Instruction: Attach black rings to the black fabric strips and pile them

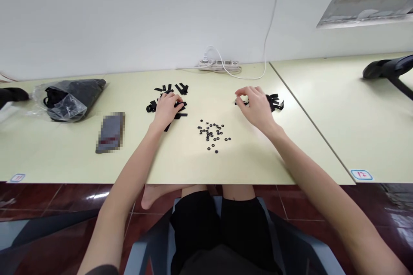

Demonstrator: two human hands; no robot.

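On a pale bench (180, 159), a clear plastic bag (69, 99) with dark contents sits far left, then a blurred dark item (111, 132). The left hand (166, 109) curls over black strips (151, 106); I cannot tell whether it grips any. Small black rings (208, 135) lie scattered mid-bench. The right hand (256, 105), thumb and forefinger apart, covers part of a smaller strip pile (275, 102).

Left sticker (17, 178): 11 | right sticker (362, 175): 12 | both on tabletop (251, 163)

The left hand (167, 108) touches black strips (152, 106), the right hand (257, 106) by a second pile (275, 102), beyond small rings (208, 135).
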